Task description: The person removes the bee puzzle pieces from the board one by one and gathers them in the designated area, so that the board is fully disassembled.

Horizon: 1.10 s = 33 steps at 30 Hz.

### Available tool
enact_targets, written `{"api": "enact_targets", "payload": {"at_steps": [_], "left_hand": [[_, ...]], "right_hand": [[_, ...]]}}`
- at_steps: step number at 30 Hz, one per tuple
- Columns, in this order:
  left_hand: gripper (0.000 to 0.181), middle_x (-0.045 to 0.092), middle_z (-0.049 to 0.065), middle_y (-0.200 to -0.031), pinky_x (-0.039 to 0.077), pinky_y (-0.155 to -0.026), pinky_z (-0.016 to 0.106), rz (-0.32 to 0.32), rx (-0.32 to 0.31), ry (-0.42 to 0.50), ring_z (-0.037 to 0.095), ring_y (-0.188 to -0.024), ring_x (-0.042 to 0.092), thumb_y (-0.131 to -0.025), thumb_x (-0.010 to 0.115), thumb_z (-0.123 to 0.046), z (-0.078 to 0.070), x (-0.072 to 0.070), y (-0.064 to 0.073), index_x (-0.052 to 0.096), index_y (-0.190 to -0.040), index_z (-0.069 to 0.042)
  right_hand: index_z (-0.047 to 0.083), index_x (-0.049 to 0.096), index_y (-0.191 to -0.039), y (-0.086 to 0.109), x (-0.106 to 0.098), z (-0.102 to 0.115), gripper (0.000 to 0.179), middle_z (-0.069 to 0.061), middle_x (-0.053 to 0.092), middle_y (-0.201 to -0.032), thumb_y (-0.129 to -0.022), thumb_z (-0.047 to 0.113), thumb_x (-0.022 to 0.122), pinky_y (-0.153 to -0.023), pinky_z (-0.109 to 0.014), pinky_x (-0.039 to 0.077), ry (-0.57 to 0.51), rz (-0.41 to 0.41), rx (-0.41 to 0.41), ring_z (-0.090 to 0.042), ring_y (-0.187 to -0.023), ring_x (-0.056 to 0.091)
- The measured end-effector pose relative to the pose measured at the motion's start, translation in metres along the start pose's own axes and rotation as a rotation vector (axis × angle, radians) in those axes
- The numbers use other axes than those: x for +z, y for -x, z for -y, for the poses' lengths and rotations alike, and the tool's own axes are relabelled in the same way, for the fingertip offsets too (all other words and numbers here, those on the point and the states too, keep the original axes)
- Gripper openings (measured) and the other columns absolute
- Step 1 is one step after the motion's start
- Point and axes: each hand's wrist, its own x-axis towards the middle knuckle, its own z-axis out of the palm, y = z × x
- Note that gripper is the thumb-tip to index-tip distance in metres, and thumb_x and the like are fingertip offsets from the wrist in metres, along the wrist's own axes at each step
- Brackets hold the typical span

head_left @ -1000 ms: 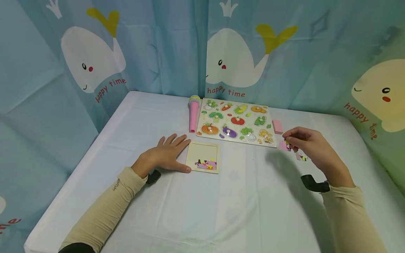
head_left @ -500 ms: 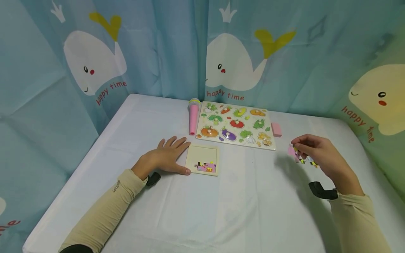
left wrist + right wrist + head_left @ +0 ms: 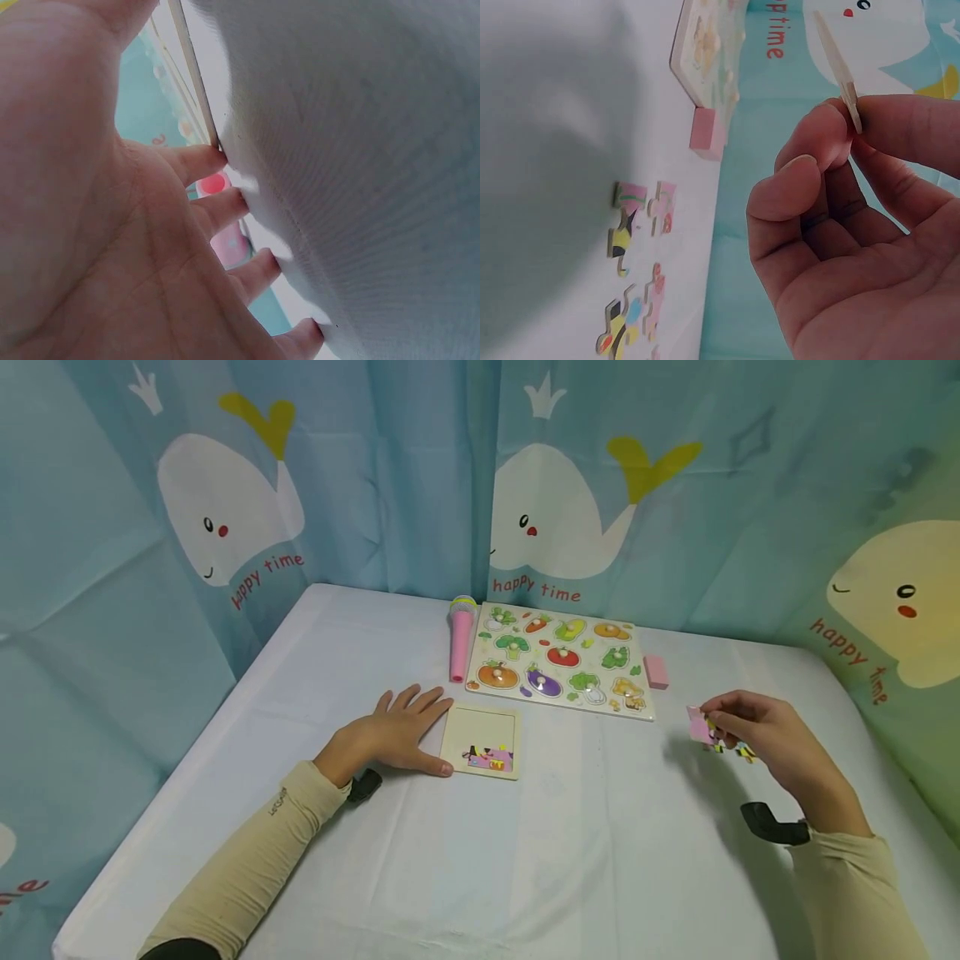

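My left hand (image 3: 390, 735) lies with fingers spread on the table, its thumb and index finger touching the left side of a square wooden puzzle tray (image 3: 480, 722). Several joined pink and yellow puzzle pieces (image 3: 491, 758) fill the tray's lower right part. Over at the right, my right hand (image 3: 776, 743) pinches a pink puzzle piece (image 3: 699, 725) between thumb and fingers, raised off the table. In the right wrist view that piece (image 3: 838, 71) is seen edge-on. Below the hand lie several loose puzzle pieces (image 3: 622, 232), partly hidden by it in the head view.
A vegetable peg puzzle board (image 3: 558, 660) lies at the back of the table. To its left is a pink toy microphone (image 3: 461, 643), and a pink block (image 3: 656, 672) sits at its right edge. A whale-print curtain (image 3: 420, 468) hangs behind the table.
My right hand has moved right and nearer the person, away from the pink block. The pink puzzle piece it pinches now shows more plainly, tilted. My left hand keeps its place.
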Motion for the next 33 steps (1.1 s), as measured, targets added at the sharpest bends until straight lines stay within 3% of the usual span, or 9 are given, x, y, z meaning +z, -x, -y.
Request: {"api": "enact_targets", "payload": {"at_steps": [17, 33], "left_hand": [[0.114, 0.008, 0.01, -0.179, 0.001, -0.125, 0.068, -0.001, 0.004, 0.008, 0.041, -0.163, 0.0, -0.091, 0.076, -0.066, -0.001, 0.0, 0.001, 0.018, -0.173, -0.013], [0.114, 0.008, 0.011, -0.179, 0.002, -0.124, 0.069, -0.006, 0.012, -0.007, 0.042, -0.163, 0.001, -0.091, 0.075, -0.068, 0.001, 0.0, -0.001, 0.018, -0.173, -0.013]], "right_hand": [[0.011, 0.074, -0.106, 0.008, -0.007, -0.022, 0.015, 0.001, 0.066, -0.083, -0.109, 0.004, 0.061, -0.064, -0.026, 0.049, -0.026, 0.005, -0.011, -0.015, -0.073, 0.058], [-0.01, 0.067, -0.115, 0.009, -0.008, -0.037, 0.017, 0.012, 0.066, -0.101, -0.109, 0.005, 0.061, -0.069, -0.023, 0.051, 0.011, 0.06, -0.002, -0.013, -0.078, 0.06]]}}
